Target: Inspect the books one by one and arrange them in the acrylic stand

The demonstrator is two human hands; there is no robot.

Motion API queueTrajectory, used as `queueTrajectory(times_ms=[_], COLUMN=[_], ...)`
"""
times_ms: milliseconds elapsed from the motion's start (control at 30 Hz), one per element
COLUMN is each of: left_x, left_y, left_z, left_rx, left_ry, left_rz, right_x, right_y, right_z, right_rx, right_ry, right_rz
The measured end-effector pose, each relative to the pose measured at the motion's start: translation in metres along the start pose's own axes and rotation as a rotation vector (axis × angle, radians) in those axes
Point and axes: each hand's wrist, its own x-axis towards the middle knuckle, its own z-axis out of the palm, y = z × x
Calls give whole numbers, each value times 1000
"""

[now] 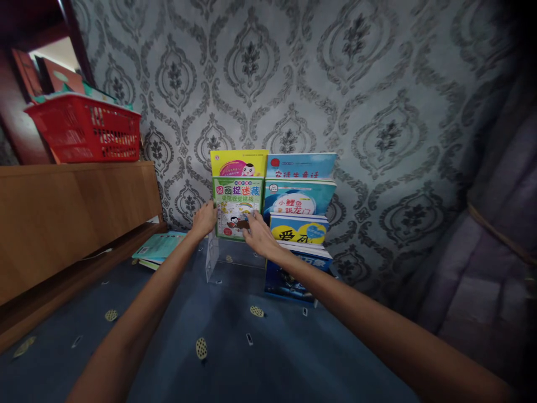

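A green picture book (235,196) with a colourful title stands upright in the left half of a clear tiered book rack (212,260). My left hand (205,220) is closed on its left edge. At its lower right side my right hand (260,238) grips it, fingers lying over the cover. Behind it rises a yellow book (239,159). Stepped rows fill the rack's right half: a blue book (304,161), a teal book (316,193), a yellow and blue book (298,229) and a dark blue book (277,282), partly covered by my right forearm.
Several books (161,246) lie stacked on the blue patterned cloth (226,358) left of the rack. A wooden cabinet (79,215) stands at the left with a red basket (84,129) on top. Patterned wallpaper (293,67) rises behind; a curtain (474,268) hangs at right.
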Motion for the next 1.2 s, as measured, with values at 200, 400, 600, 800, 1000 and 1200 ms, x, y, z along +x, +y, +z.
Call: queueTrajectory(times_ms=[200, 400, 600, 800, 1000, 1200], left_x=[-1, 0, 1, 1, 0, -1], left_y=[-1, -1, 1, 1, 1, -1], left_z=[0, 0, 0, -1, -2, 0], left_rx=[0, -1, 7, 8, 3, -15], left_ry=[-3, -13, -19, -20, -27, -27], left_rz=[7, 18, 22, 15, 17, 27], right_x=[-4, -10, -13, -14, -19, -21], right_y=[-2, -1, -1, -2, -7, -9], right_z=[0, 0, 1, 0, -1, -2], right_rx=[-3, 27, 40, 26, 33, 54], right_ry=[-43, -53, -65, -82, -90, -77], right_rz=[-13, -49, -61, -62, -108, -160])
